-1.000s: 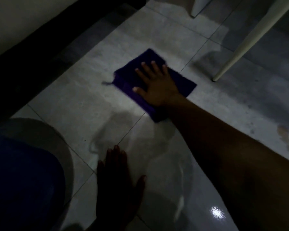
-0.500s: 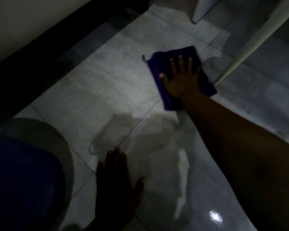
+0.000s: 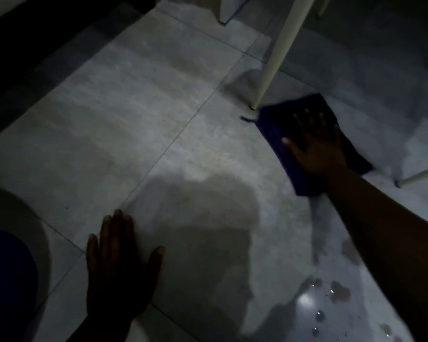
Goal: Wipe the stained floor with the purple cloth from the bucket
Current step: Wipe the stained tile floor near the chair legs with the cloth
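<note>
The purple cloth (image 3: 279, 141) lies flat on the grey tiled floor (image 3: 139, 124), folded into a rough rectangle, with a short loose thread or tag trailing from its corner on the thumb side. The right hand (image 3: 314, 144) rests palm-down on top of the cloth with fingers spread and extended; it presses the cloth rather than gripping it, and cloth shows past the fingertips, past the thumb and on the little-finger side. Just beyond the thumb-side far corner of the cloth, the foot of a slanted white furniture leg (image 3: 274, 62) meets the floor, close beside the cloth edge; whether they touch cannot be determined. On the little-finger side, a second pale leg or rail (image 3: 420, 175) lies low near the cloth's edge, leaving only a narrow strip of tile between them. The open floor lies on the thumb side of the right hand: a broad run of bare tile crossed by grout lines extends to a dark skirting band (image 3: 35, 53) at the wall. Toward the wrist side, the tile is wet, with a glossy reflection and scattered droplets (image 3: 331, 294) beside the forearm. The left hand (image 3: 119, 262) is placed flat on the floor, open, fingers together and thumb out, well apart from the cloth. A dark blue rounded shape (image 3: 8, 287) sits beside the left hand; its identity cannot be determined.
</note>
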The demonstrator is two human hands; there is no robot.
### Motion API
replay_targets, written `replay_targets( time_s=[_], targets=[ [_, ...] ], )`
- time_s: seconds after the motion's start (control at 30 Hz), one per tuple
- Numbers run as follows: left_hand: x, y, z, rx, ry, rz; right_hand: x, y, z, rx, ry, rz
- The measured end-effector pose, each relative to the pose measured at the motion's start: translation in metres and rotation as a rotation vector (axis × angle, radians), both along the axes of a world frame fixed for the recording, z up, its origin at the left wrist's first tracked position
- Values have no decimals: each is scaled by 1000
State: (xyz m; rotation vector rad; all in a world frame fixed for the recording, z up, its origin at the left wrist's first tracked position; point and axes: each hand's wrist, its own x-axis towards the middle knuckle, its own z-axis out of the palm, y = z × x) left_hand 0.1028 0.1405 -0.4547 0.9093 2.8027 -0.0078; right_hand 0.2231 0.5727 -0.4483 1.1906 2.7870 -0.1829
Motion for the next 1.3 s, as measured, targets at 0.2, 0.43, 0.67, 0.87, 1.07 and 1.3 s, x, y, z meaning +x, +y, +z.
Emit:
replay_targets(
  time_s=[0.2, 0.43, 0.67, 0.87, 1.07, 1.3],
  targets=[
    [6, 32, 11, 113, 78, 16, 6, -86, -4, 2, -21, 560],
    [76, 110, 4, 160, 19, -300, 104, 13, 3, -4, -7, 275],
    [78, 114, -2, 87, 71, -309, -2, 55, 1, -33, -14, 24],
    [76, 113, -2, 50, 33, -297, 103, -81, 2, -26, -57, 751],
    [80, 112, 0, 61, 80, -338, 158, -7, 2, 22, -39, 220],
    [78, 107, -11, 131, 112, -348, 161, -155, -3, -38, 74, 529]
  ],
)
